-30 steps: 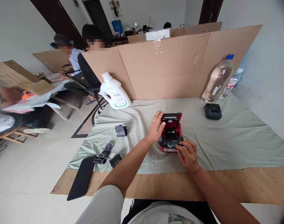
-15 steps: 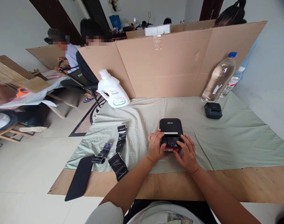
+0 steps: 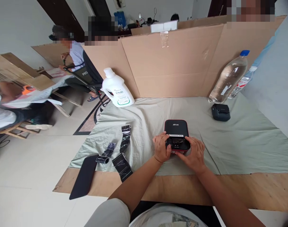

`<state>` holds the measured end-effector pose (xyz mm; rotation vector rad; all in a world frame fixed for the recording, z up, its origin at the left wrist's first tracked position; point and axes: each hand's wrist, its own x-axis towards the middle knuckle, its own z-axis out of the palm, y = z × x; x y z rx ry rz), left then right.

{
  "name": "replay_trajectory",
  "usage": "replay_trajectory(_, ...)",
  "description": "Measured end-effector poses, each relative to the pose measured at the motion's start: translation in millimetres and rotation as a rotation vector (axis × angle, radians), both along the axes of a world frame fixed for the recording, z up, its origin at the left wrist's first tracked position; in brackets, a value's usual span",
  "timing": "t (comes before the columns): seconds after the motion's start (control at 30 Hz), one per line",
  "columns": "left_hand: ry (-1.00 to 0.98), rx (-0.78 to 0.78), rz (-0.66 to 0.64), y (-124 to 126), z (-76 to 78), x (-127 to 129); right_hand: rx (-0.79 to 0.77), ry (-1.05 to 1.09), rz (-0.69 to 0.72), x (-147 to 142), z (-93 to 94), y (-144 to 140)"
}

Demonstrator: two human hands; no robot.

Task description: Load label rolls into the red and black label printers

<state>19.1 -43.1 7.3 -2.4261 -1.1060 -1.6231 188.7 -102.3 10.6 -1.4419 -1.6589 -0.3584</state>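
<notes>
A small black label printer (image 3: 176, 125) with red edges sits on the cloth in front of me. My left hand (image 3: 161, 147) grips its left side, fingertips on the top edge and thumb at the front. On the right side my right hand (image 3: 193, 152) holds it, fingers on the upper edge and thumb at the front corner. Between the hands a glossy dark strip shows at the slot, under a white label line. To the left lie a curled black strip (image 3: 125, 138), a small black roll (image 3: 102, 160) and another black strip (image 3: 122, 167).
A dark flat slab (image 3: 83, 176) overhangs the table's front left edge. Behind stand a white jug (image 3: 117, 90), a large water bottle (image 3: 230, 80), a smaller bottle (image 3: 243, 82) and a black device (image 3: 221, 112). A cardboard screen (image 3: 174, 66) borders the back; people sit beyond it.
My right fingers have moved off the printer's front top onto its right edge. The front panel's small markings now show where the dark strip lay. My view has shifted slightly.
</notes>
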Motion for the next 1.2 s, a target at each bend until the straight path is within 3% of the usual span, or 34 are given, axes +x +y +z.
replay_trajectory(0.17,-0.025,-0.054,-0.015,-4,0.4,-1,0.013,0.049,0.064,-1,-8.1,-1)
replay_trajectory(0.3,-0.152,-0.236,-0.078,-5,0.1,-4,-0.03,0.132,0.157,0,-19.1,-2)
replay_trajectory(0.37,-0.325,-0.431,-0.064,-3,0.7,-5,-0.101,0.217,0.151,2,-25.7,-1)
replay_trajectory(0.43,-0.538,-0.738,-0.071,1,2.2,-4,-0.177,0.274,0.155,4,-32.4,1)
replay_trajectory(0.53,-0.797,-1.207,-0.273,7,5.1,1,-0.246,0.304,0.206,8,-40.2,3)
replay_trajectory(0.6,-0.916,-1.333,-0.418,8,7.2,5,-0.264,0.331,0.234,9,-41.8,3)
replay_trajectory(0.83,-1.079,-1.184,-0.568,-1,26.2,8,-0.158,0.382,0.295,8,-27.0,-2)
replay_trajectory(0.97,-1.258,-1.189,-0.547,6,29.2,5,-0.182,0.274,0.351,6,-25.8,-3)
replay_trajectory(1.1,-1.469,-1.315,-0.399,46,24.2,-16,-0.271,0.18,0.364,7,-33.8,-5)
replay_trajectory(1.2,-1.56,-1.258,-0.327,98,31.2,-46,-0.27,0.197,0.313,8,-38.7,-4)
